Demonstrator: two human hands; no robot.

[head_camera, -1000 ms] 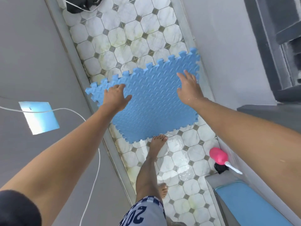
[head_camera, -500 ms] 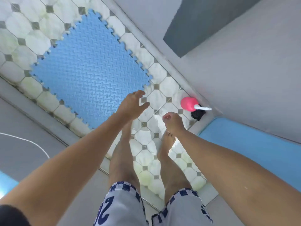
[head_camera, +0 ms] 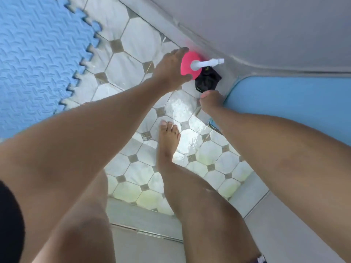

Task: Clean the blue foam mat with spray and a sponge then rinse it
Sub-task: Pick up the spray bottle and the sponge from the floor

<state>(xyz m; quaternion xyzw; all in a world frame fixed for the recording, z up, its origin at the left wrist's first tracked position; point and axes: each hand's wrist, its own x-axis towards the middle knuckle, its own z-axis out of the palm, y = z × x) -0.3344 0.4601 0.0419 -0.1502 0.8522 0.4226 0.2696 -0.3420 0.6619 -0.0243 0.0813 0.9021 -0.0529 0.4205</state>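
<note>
The blue foam mat [head_camera: 38,54] lies flat on the tiled floor at the upper left. A pink spray bottle [head_camera: 190,70] with a white nozzle stands by the wall's base. My left hand [head_camera: 169,69] wraps around the bottle, fingers over its top and thumb under it. The pink is a little blurred. Right beside the bottle lies a small black object [head_camera: 208,81]; what it is I cannot tell. My right hand [head_camera: 210,101] hovers just below that object with its fingers curled shut and nothing visible in them.
The grey wall [head_camera: 266,25] runs along the top right. A light blue surface [head_camera: 284,107] lies at the right, touching my right hand. The wet octagonal tile floor [head_camera: 133,44] is under my bare foot [head_camera: 168,135]. A grey ledge [head_camera: 142,219] borders the tiles below.
A second ago both hands were on the mat; it now lies flat on the tiles. I have turned to the right, and my left hand has closed around the pink bottle.
</note>
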